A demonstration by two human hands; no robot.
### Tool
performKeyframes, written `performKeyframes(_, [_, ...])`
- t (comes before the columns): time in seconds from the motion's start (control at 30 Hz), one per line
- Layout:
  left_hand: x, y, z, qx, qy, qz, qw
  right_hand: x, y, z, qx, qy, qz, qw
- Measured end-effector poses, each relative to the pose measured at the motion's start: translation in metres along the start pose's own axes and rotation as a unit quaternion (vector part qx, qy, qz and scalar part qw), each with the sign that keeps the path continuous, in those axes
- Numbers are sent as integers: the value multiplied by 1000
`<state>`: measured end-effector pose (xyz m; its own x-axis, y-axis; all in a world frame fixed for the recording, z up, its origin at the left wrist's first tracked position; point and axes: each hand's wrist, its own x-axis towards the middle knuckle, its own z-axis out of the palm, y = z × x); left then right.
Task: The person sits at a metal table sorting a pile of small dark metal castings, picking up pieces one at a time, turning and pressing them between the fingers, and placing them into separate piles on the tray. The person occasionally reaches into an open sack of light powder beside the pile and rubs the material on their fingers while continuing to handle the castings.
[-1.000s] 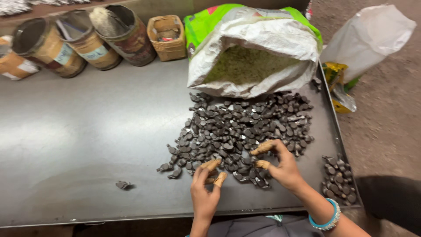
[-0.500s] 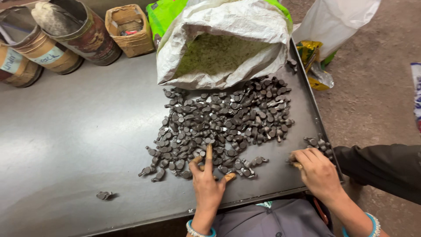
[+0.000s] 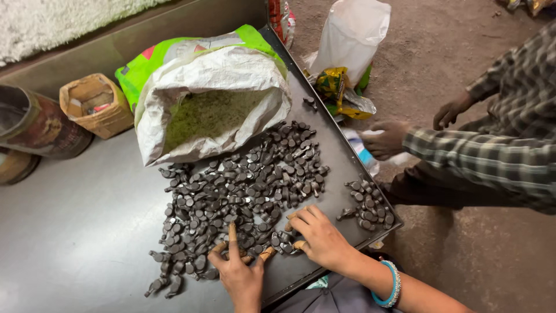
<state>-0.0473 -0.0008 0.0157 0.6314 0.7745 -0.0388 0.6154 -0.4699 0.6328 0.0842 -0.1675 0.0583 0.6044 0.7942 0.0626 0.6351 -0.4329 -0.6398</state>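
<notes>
The metal tray table (image 3: 75,232) carries all items. The largest container is a white woven sack (image 3: 214,104) with a green outer layer, lying on its side, mouth open toward the person and filled with fine greenish granular material. A rusty metal can (image 3: 35,124) stands at the left edge; its contents cannot be determined. A cardboard box (image 3: 95,104) beside it holds small unclear items. A white plastic bag (image 3: 350,35) stands on the ground past the tray's far right edge.

The dark metal parts (image 3: 243,185) lie in a broad pile directly in front of the sack mouth. A smaller pile of parts (image 3: 370,206) sits at the tray's right corner, apart from the main pile.

The left hand (image 3: 237,269) rests at the near edge of the pile, fingers spread, index finger extended onto the parts, holding nothing. The right hand (image 3: 321,235) lies loosely curled over parts beside it; whether it grips any cannot be determined.

Compared with the earlier frame, the right hand has returned from the smaller pile to the main pile. A second person in a checked sleeve (image 3: 480,159) has come into view at the right.
</notes>
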Motion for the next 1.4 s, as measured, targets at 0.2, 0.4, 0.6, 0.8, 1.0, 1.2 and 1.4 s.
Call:
performKeyframes(0.2, [1, -5, 1, -23, -3, -10, 1000, -3, -3, -1, 11, 7, 15, 1000])
performKeyframes(0.4, [1, -11, 1, 15, 25, 21, 999, -6, -6, -4, 46, 0, 23, 999])
performKeyframes(0.6, [5, -4, 1, -11, 8, -21, 1000, -7, -3, -13, 66, -4, 18, 998])
performKeyframes(0.8, [5, 8, -8, -8, 13, 19, 1000, -11, 13, -7, 62, 25, -26, 997])
performKeyframes(1.0, [5, 20, -5, -79, -17, -31, 996, -19, 34, -6, 56, 13, 14, 998])
performKeyframes(1.2, [10, 27, -3, -49, -15, -4, 999, -20, 35, -12, 23, 6, -32, 999])
performKeyframes(1.4, [20, 35, -1, -46, 30, 54, 997, -10, 35, 6, -76, -44, -40, 995])
